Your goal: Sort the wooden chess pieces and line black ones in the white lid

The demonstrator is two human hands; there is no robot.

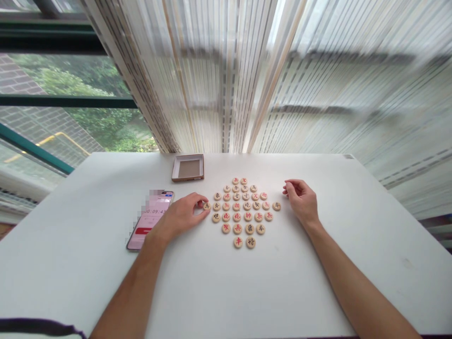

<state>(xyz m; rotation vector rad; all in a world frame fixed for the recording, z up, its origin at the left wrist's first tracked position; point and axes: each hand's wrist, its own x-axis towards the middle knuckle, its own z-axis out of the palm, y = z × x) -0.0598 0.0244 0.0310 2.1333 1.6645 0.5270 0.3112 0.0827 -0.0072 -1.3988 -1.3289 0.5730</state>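
My left hand [189, 209] rests at the left tip of a diamond-like layout of round wooden Chinese chess pieces. Its thumb and fingers are closed around the edge of the leftmost piece [206, 206], which lies flat and bears a black character. Rows of similar pieces, some red like this one [237, 217] and some black like this one [250, 229], lie face up beside it. Past the rightmost piece [276, 206], my right hand [302, 197] is held apart from the layout, its fingers curled in with nothing visible in them.
A phone [144, 221] showing a running timer lies left of the pieces, partly behind my left forearm. Behind them stands a shallow open box [188, 178] near the far edge of the white table [226, 292]. Striped curtains [212, 94] and a window border that edge.
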